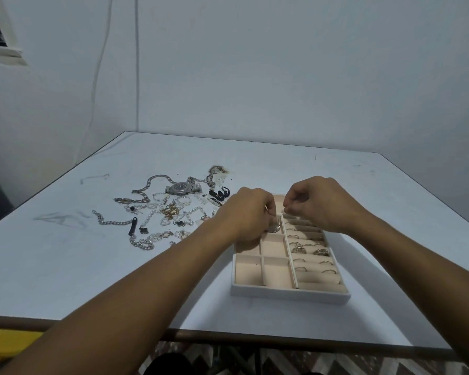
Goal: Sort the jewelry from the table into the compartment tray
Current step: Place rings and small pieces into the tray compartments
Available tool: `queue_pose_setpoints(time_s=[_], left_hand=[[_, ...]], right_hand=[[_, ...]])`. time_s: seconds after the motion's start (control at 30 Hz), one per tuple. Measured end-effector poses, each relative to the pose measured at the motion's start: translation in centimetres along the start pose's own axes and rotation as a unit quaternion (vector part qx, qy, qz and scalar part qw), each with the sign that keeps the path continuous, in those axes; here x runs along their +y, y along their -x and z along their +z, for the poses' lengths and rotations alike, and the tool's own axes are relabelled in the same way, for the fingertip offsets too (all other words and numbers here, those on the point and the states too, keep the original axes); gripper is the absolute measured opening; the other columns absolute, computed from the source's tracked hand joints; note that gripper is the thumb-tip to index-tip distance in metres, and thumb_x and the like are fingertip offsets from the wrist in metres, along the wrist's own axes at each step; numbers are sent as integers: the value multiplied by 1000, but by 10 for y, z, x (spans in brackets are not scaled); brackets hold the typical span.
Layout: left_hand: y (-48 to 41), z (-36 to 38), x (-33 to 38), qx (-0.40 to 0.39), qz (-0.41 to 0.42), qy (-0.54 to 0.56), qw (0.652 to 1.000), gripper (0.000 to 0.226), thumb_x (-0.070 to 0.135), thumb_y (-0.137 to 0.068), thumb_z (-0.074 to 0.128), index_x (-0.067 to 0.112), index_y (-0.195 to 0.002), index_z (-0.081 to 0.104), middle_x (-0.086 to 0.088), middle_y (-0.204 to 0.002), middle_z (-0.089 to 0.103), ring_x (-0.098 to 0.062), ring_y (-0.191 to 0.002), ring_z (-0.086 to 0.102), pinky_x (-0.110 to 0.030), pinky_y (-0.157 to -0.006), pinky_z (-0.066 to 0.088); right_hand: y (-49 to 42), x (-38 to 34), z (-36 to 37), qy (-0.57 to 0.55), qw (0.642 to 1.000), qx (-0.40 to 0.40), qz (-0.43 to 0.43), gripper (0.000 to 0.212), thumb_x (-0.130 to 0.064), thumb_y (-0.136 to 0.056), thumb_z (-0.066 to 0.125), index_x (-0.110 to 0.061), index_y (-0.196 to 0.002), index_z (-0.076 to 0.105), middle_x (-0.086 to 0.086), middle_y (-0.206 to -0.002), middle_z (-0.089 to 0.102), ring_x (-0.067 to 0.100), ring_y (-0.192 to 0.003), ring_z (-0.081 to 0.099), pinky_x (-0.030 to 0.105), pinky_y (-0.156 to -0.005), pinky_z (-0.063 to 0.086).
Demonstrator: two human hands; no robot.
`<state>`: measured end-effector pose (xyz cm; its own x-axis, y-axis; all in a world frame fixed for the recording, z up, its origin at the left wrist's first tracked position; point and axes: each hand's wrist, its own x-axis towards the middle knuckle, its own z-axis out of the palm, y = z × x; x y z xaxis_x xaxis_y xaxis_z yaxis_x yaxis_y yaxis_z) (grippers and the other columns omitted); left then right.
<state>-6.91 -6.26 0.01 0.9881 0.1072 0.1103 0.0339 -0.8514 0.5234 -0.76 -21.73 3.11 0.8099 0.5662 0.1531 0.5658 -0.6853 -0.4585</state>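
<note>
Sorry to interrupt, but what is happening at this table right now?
A person is sorting jewelry into a compartment tray. Their left hand holds a silver piece over the tray's far left compartments. The right hand, curled, hovers above the ring slots, where several rings sit. A watch, chains and pearl strands lie on the table left of it.

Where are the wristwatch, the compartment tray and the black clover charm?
wristwatch (179, 187), head view, on its dial.
compartment tray (290, 293), head view, on its front wall.
black clover charm (144, 230), head view, on its centre.
</note>
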Motion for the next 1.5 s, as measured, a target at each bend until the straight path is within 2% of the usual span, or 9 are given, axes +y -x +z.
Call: queue_pose_setpoints(time_s=[0.23,0.37,0.53,0.67,0.83,1.0,1.2,1.37,1.5], left_hand=[[3,4,4,14,14,-36,999,9,22,-81,63,30,-79,69,2,-85,70,-19,-82,65,-37,-76,55],[6,6,5,32,22,-68,997,11,28,-82,67,31,-90,74,-1,-92,71,-22,-87,64,-35,-75,55],[11,8,5,55,20,-69,996,14,34,-83,69,32,-95,75,0,-94,72,-20,-92,64,-30,-73,51],[13,7,10,86,46,-107,989,15,32,-84,68,32,-98,75,-2,-93,73,-21,-96,61,-26,-70,40],[16,7,10,103,70,-115,985,18,24,-82,68,32,-98,75,-1,-90,73,-22,-89,64,-25,-69,42],[12,8,8,101,54,-79,990,12,22,-78,74,28,-88,74,0,-84,73,-19,-88,64,-30,-76,50],[19,-11,-10,155,0,19,988,12,19,-83,63,27,-87,71,8,-86,72,-13,-81,63,-28,-73,51],[31,-52,-42,140,-19,6,990,13,21,-85,64,29,-91,72,13,-79,65,-7,-76,60,-21,-69,46],[38,-82,-75,133,-53,-6,990,12,23,-86,65,30,-92,72,16,-79,63,-5,-79,61,-21,-70,44]], right_hand=[[-1,2,4,5,1000,-6,4,12,-17,-83,68,-25,-75,72,-14,-74,68,3,-76,63,17,-62,44],[-1,2,4,0,1000,-3,5,12,-17,-82,69,-24,-74,72,-12,-75,70,5,-77,64,19,-66,46],[-1,1,4,-3,1000,4,9,11,-18,-82,71,-26,-73,71,-11,-75,69,7,-76,65,24,-69,50],[0,0,3,-4,1000,17,9,12,-18,-81,71,-25,-72,71,-10,-72,69,7,-74,64,23,-66,48],[1,-1,2,-9,1000,22,13,12,-17,-81,70,-25,-72,71,-10,-71,69,6,-73,64,22,-65,48],[1,0,2,-13,999,24,17,12,-18,-81,71,-26,-72,71,-9,-73,70,9,-75,65,22,-65,48],[-5,-13,6,-61,998,34,12,8,-20,-82,70,-23,-76,72,-8,-77,70,4,-75,64,15,-61,43],[-17,-28,16,-87,996,-9,-4,6,-21,-84,69,-24,-85,75,-13,-84,72,-3,-81,64,10,-66,43],[-32,-50,27,-72,996,-35,-29,7,-22,-84,69,-24,-89,73,-12,-89,70,4,-87,63,14,-69,43]])
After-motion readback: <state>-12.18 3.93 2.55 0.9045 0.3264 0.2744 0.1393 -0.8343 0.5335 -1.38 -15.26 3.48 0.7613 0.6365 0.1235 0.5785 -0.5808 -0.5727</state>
